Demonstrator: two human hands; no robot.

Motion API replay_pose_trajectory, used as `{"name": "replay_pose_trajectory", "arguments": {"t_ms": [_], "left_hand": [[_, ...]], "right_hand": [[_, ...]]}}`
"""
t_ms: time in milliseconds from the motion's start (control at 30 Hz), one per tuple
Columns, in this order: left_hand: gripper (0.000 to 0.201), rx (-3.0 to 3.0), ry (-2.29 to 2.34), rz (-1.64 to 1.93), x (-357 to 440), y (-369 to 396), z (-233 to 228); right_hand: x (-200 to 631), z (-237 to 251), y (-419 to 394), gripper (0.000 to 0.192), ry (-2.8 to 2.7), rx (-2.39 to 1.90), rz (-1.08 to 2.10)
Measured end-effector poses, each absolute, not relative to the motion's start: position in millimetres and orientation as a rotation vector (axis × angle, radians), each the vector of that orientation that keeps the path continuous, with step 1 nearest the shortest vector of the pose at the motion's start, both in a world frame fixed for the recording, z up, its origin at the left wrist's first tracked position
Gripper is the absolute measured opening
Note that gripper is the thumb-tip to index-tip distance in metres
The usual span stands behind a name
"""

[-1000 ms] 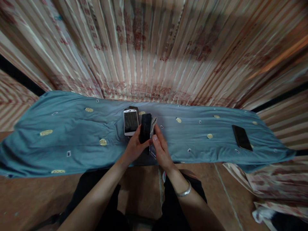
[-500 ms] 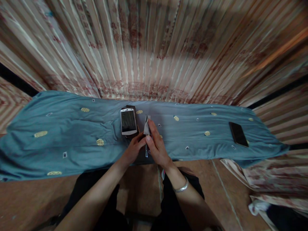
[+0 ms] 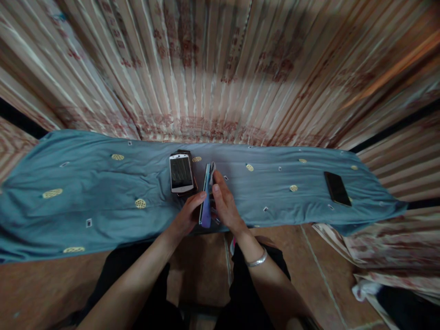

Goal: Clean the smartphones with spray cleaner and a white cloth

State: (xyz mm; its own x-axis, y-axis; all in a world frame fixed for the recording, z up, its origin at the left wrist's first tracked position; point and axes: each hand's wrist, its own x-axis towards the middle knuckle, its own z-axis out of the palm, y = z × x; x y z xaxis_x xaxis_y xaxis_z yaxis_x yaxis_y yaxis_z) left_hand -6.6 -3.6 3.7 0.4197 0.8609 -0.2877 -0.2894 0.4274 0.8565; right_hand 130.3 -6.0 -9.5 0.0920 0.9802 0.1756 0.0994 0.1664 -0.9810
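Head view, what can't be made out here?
All head view:
Left hand: most fingers hidden by thumb and blue-purple phone.
Grey item by the right hand: too narrow, partly behind fingers.
Dark item: mostly covered by the white phone.
Dark bundle: cut off by lower-right edges.

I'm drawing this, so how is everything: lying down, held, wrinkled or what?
Purple-blue phone: held, nearly edge-on
Left hand: closed on that phone
Right hand: curled around a thin greyish thing, unclear
White phone: face up, screen dark, atop a dark thing
Black phone: lying flat
Blue cloth: spread out, wrinkled
Curtain: hanging in folds
Bracelet: worn on right wrist
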Motion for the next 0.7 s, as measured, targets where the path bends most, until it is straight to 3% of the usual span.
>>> {"name": "replay_pose_trajectory", "arguments": {"t_ms": [100, 333, 700], "left_hand": [[0.055, 0.829, 0.831, 0.832, -6, -4, 1], [0.039, 0.841, 0.909, 0.888, -3, -6, -6], [0.050, 0.793, 0.965, 0.902, -11, -4, 2]], "right_hand": [[129, -5, -7, 0.077, -1.283, -1.169, 0.947], [128, 5, -7, 0.076, -1.407, -1.129, 0.889], [128, -9, -3, 0.082, -1.328, -1.185, 0.932]]}}
